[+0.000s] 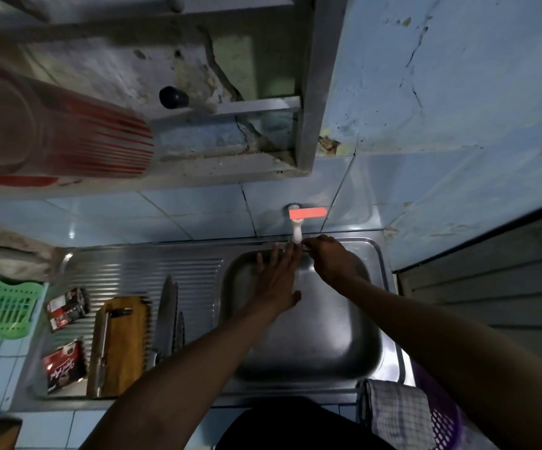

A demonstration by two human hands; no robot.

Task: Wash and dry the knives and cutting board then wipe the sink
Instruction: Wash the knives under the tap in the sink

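The stainless steel sink (373, 336) sat in the counter, its ribbed drainboard (152, 274) extending to the left of the basin. A wooden cutting board (123, 345) lay flat on the drainboard. A long metal-handled knife (100, 349) rested along the board's left edge. Two further knives (167, 316) lay side by side just right of the board, blades pointing toward the wall.

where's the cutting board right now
In the head view the wooden cutting board lies on the ribbed drainboard left of the sink basin, with the knives along its right edge and two red sachets on its left.
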